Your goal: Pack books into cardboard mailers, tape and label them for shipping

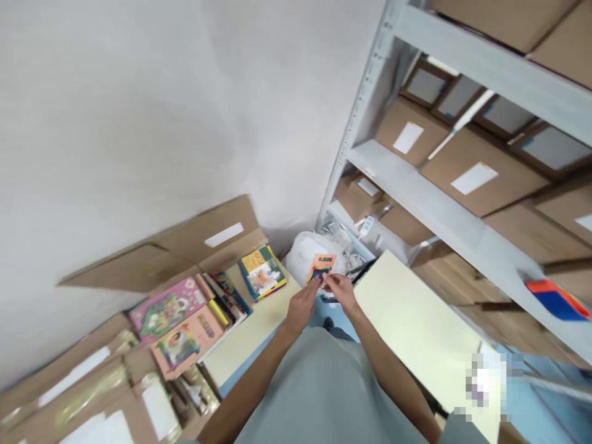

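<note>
An orange booklet (323, 264) with a coloured picture is held out in front of the body, near the middle of the view. My left hand (303, 305) grips its lower left edge. At its lower right, my right hand (340, 291) has its fingers bent in against the booklet. A stack of books (263, 273) with a yellow and green cover lies to the left on a cream surface (240, 345). Further left, a pink-purple book (167, 308) and another orange book (187, 341) rest on an open cardboard box of books.
Metal shelves (416, 191) with cardboard boxes stand on the right. A cream tabletop (411, 320) lies below them. A white bag (303, 253) and a bin (346, 243) sit in the corner. Taped cartons (92, 394) fill the lower left.
</note>
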